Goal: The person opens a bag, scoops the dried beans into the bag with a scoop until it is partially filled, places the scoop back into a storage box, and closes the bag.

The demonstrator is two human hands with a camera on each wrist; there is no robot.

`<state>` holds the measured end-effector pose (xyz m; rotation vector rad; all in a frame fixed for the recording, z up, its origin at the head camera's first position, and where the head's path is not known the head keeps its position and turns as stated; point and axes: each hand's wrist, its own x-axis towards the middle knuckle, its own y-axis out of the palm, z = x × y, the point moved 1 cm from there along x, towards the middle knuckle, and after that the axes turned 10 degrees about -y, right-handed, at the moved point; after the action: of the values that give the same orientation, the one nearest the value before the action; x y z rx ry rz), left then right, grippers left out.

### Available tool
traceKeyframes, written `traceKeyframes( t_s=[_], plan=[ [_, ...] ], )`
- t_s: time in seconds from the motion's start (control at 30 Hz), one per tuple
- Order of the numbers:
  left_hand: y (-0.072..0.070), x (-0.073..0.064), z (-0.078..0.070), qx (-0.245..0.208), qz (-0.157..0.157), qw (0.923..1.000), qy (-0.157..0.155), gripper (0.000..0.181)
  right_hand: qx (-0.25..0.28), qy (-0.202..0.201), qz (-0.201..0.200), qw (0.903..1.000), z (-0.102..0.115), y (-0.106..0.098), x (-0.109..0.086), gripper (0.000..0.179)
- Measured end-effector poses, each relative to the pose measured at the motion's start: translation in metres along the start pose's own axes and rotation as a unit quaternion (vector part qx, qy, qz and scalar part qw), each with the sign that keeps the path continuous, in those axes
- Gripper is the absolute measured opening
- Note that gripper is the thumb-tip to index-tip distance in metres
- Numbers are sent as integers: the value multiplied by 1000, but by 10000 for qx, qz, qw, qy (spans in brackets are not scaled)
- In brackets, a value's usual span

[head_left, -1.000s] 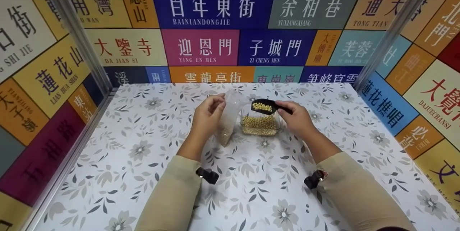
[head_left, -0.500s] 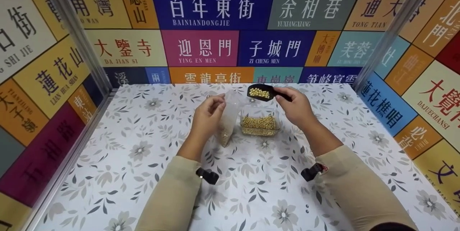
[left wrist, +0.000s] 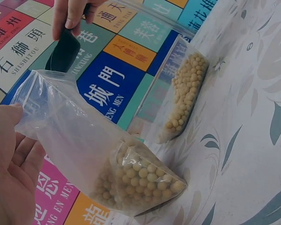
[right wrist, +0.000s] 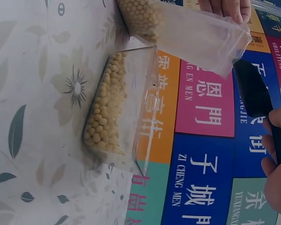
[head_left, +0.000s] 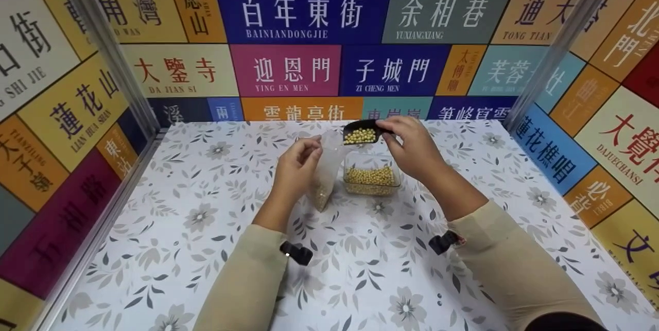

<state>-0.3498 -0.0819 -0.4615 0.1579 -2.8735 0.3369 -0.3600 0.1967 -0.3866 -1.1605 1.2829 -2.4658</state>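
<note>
A left hand (head_left: 298, 163), cropped in its own wrist view, pinches the top of a cloudy plastic bag (left wrist: 79, 126) on the worktop (head_left: 154, 248), beans (left wrist: 145, 183) gathered at its bottom. A right hand (head_left: 414, 148) grips a black scoop (right wrist: 252, 89) by the bag's mouth; whether they touch is unclear. The yellow scoopful (head_left: 360, 136), hidden from both wrist cameras, sits above a clear, bean-filled container (head_left: 371, 189).

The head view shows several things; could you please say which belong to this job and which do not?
In use: left hand, clear bag, right hand, black scoop, yellow beans, clear container.

Just around: floral tablecloth, printed wall, wrist cameras.
</note>
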Motion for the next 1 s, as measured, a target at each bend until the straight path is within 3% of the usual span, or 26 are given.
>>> traceKeyframes(
  t_s=[0.23,0.6,0.77,1.0],
  plan=[
    [1,0,0,-2,-41,10000,-21,6,-435,-605,-11,9972,7,-4,5,30],
    [-1,-1,-2,-108,19,9999,-96,5,-716,-1122,-141,9910,11,-8,6,29],
    [-1,-1,-1,17,-12,10000,-95,5,-625,-986,-135,9931,6,-14,1,30],
    [-2,-1,0,-38,8,10000,67,6,-289,-339,-100,9990,-11,-21,-17,31]
  ],
)
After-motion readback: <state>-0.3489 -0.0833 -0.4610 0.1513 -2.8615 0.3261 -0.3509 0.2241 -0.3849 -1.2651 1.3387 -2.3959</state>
